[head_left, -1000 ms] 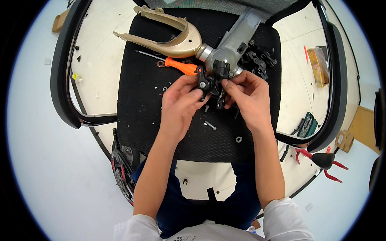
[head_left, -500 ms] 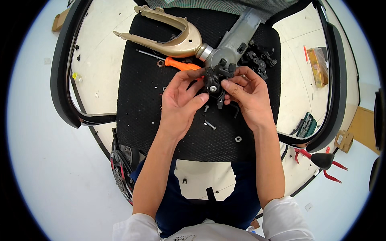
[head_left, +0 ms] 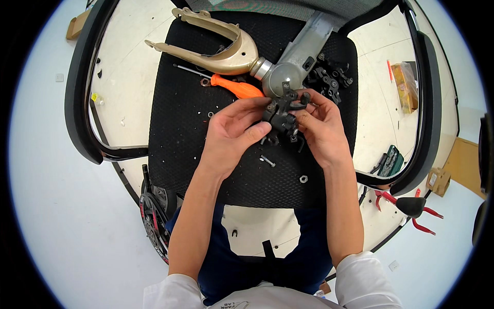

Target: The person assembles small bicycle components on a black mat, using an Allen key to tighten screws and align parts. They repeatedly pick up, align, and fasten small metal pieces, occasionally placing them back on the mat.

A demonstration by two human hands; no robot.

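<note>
Over the middle of the chair seat I hold a black brake caliper (head_left: pixel 282 119). My left hand (head_left: pixel 237 126) pinches its left side between thumb and fingers, while my right hand (head_left: pixel 321 122) grips the other side. Just behind it lie an orange-handled screwdriver (head_left: pixel 237 87) and a gold fork (head_left: pixel 234 59) joined to a grey metal tube part (head_left: pixel 293 67). More black metal parts (head_left: pixel 332 77) are heaped at the right of the seat. Nearer me rest a bolt (head_left: pixel 268 161) and a nut (head_left: pixel 304 179). A hex key (head_left: pixel 301 143) is partly covered by the caliper.
The black mesh seat (head_left: pixel 180 170) sits between two curved armrests (head_left: pixel 82 82). On the floor to the right are a plastic bag with yellow contents (head_left: pixel 405 87), a green case (head_left: pixel 393 160), a red-legged object (head_left: pixel 410 207) and a cardboard box (head_left: pixel 438 181). A wheel (head_left: pixel 152 216) stands at left.
The caliper has been turned in my hands, so its round face with the bolt no longer points up. Both hands keep nearly the same place.
</note>
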